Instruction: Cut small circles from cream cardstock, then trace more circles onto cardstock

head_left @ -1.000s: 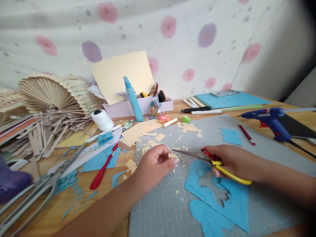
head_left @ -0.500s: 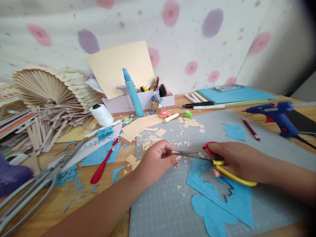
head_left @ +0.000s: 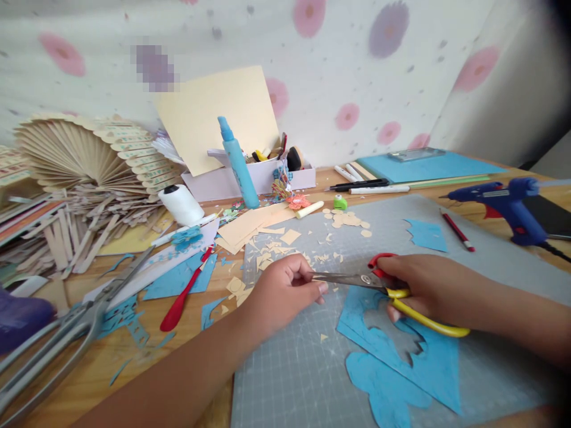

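My right hand (head_left: 428,291) grips a pair of scissors (head_left: 366,280) by its red and yellow handles. The blades point left and look nearly closed, with their tips at the fingers of my left hand (head_left: 289,282). My left hand is pinched on a small piece of cream paper, mostly hidden by the fingers. Under my right hand lies cut blue paper (head_left: 439,368) with a wavy opening, partly over a blue rounded cutout (head_left: 379,386). Cream paper scraps (head_left: 265,261) and small cream discs (head_left: 347,219) lie beyond my left hand on the grey cutting mat (head_left: 285,368).
Large metal shears (head_left: 93,321) and a red-handled tool (head_left: 182,303) lie on the left. A blue glue gun (head_left: 504,202) and red pencil (head_left: 458,232) are at right. Behind stand a blue bottle (head_left: 241,169), thread spool (head_left: 181,205) and lilac box (head_left: 205,181).
The scissor blades look closer together, and the cream paper at my left fingertips shows less. Both hands stay in nearly the same place; the view has shifted slightly.
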`<act>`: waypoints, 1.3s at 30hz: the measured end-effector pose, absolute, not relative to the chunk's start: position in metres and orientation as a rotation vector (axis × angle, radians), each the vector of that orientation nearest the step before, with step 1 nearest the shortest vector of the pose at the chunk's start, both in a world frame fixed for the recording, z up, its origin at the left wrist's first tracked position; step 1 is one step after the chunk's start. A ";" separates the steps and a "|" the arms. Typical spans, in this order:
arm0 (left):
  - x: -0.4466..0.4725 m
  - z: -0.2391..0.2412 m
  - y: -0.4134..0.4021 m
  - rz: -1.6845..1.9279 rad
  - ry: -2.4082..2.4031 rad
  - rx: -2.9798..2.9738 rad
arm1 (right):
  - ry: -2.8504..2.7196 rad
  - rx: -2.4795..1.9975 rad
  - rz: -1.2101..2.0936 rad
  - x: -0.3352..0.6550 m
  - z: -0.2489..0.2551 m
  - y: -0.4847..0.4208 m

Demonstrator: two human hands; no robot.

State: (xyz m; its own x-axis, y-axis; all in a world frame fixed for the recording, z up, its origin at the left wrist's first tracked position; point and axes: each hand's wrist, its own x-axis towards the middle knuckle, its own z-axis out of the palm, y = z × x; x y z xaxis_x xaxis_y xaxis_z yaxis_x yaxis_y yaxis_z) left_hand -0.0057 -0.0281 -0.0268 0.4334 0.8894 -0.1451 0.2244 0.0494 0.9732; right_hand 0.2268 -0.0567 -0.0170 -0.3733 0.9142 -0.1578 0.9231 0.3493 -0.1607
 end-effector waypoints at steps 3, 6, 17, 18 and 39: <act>-0.006 -0.027 -0.028 0.683 1.047 1.476 | 2.533 1.729 -0.347 0.227 -0.017 -0.057; -0.007 -0.027 -0.029 0.675 1.048 1.472 | 2.530 1.719 -0.355 0.227 -0.017 -0.056; -0.006 -0.027 -0.030 0.632 1.120 1.512 | 2.503 1.773 -0.303 0.224 -0.019 -0.056; -0.005 -0.027 -0.031 0.626 1.123 1.523 | 2.491 1.777 -0.293 0.225 -0.019 -0.056; -0.010 -0.028 -0.030 0.565 1.128 1.680 | 2.562 1.722 -0.344 0.233 -0.013 -0.059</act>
State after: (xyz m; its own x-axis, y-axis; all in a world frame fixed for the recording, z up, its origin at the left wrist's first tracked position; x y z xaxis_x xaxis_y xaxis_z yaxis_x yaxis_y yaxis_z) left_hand -0.0097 -0.0298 -0.0283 0.4568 0.8786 -0.1390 0.4144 -0.0719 0.9072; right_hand 0.2330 -0.0591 -0.0133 -0.3852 0.9102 -0.1520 0.9181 0.3613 -0.1630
